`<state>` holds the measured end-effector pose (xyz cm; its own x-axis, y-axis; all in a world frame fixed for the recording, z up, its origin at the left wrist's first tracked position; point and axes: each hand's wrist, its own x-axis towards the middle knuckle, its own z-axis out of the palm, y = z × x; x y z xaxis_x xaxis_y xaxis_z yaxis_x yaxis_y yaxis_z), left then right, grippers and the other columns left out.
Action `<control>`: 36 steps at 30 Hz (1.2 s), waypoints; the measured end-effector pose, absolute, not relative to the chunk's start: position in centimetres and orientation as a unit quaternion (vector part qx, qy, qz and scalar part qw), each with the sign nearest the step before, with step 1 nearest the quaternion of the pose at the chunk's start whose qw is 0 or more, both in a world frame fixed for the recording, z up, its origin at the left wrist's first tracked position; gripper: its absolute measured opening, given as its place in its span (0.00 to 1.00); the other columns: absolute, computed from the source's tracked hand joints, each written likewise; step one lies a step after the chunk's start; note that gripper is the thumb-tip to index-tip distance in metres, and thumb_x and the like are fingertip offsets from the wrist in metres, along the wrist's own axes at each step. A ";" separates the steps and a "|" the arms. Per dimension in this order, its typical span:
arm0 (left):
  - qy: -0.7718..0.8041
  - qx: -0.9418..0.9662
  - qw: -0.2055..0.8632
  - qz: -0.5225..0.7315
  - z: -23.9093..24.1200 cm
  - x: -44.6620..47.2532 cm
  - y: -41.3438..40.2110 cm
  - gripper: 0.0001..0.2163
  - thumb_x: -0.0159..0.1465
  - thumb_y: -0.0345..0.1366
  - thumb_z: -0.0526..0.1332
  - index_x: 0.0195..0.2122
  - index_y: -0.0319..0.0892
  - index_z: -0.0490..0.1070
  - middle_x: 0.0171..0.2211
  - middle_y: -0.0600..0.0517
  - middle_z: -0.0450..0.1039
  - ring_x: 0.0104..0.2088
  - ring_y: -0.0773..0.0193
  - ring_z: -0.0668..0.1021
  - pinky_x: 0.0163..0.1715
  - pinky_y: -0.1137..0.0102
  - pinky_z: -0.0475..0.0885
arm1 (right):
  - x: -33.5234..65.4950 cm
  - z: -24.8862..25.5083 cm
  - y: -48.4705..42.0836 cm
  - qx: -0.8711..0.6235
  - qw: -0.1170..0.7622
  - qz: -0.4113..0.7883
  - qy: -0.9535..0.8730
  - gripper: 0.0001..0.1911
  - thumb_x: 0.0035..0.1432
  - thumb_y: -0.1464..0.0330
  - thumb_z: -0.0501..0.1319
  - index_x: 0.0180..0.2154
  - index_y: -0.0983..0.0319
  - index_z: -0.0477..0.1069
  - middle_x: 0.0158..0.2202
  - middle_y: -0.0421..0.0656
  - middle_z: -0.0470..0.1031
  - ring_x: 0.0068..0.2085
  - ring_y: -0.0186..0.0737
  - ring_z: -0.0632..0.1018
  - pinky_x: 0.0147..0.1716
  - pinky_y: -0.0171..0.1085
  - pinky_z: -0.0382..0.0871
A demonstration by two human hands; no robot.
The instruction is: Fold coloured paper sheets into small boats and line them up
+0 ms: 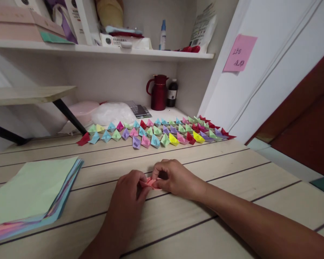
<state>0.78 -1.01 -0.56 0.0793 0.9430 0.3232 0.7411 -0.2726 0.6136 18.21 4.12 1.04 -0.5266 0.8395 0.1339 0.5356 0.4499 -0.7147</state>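
Both my hands meet low on the wooden table (232,187) over a small folded piece of pink paper (150,182). My left hand (128,196) pinches its left end with curled fingers. My right hand (172,178) pinches its right end, fingers bent over it. Most of the paper is hidden under my fingers. Beyond them, several small folded paper boats (156,135) in many colours stand in rows across the table.
A stack of coloured paper sheets (29,190), green on top, lies at the left. A dark red jug (158,92) and a dark bottle (172,93) stand at the back by the wall. A shelf (102,50) above holds boxes and bags. A pink note (239,53) sticks on the white door.
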 end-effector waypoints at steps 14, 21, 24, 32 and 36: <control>0.555 0.783 0.123 0.252 -1.2 0.7 -0.3 0.04 0.58 0.30 0.59 0.29 0.44 0.72 0.33 0.52 0.74 0.35 0.59 0.75 0.38 0.63 0.66 | 19.0 1.2 4.7 -0.338 0.196 0.276 -0.878 0.03 0.53 0.68 0.68 0.32 0.60 0.77 0.32 0.40 0.78 0.40 0.38 0.74 0.41 0.35 0.63; 0.558 0.778 0.118 0.264 -1.4 0.5 -0.4 0.05 0.59 0.32 0.59 0.28 0.44 0.73 0.32 0.53 0.74 0.34 0.61 0.75 0.38 0.64 0.66 | 19.9 1.9 4.7 -0.324 0.153 0.249 -0.899 0.14 0.45 0.65 0.72 0.36 0.58 0.76 0.44 0.41 0.76 0.46 0.43 0.73 0.48 0.40 0.61; 0.570 0.769 0.104 0.270 -1.2 0.5 -0.5 0.06 0.60 0.33 0.60 0.25 0.43 0.71 0.30 0.54 0.73 0.32 0.61 0.74 0.37 0.64 0.66 | 19.6 1.3 4.6 -0.364 0.198 0.263 -0.871 0.07 0.49 0.69 0.70 0.32 0.60 0.74 0.35 0.41 0.77 0.40 0.39 0.73 0.40 0.36 0.63; 0.537 0.751 0.071 0.378 -0.7 0.4 -1.3 0.07 0.60 0.34 0.60 0.24 0.44 0.68 0.30 0.55 0.73 0.33 0.63 0.74 0.37 0.67 0.68 | 18.8 1.0 4.2 -0.371 0.280 0.489 -0.738 0.10 0.49 0.67 0.69 0.31 0.63 0.70 0.30 0.39 0.75 0.31 0.34 0.73 0.30 0.32 0.64; 0.548 0.724 0.070 0.413 -0.8 0.3 -1.2 0.09 0.60 0.35 0.60 0.22 0.45 0.68 0.30 0.55 0.73 0.34 0.63 0.75 0.37 0.67 0.68 | 18.2 1.2 4.0 -0.341 0.324 0.579 -0.666 0.15 0.46 0.62 0.71 0.30 0.63 0.69 0.32 0.41 0.77 0.36 0.37 0.75 0.36 0.35 0.67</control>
<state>0.32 -1.21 -0.77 0.0573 0.8516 0.5210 0.7357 -0.3888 0.5546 18.22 3.99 1.16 -0.5585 0.8287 0.0364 0.0785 0.0965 -0.9922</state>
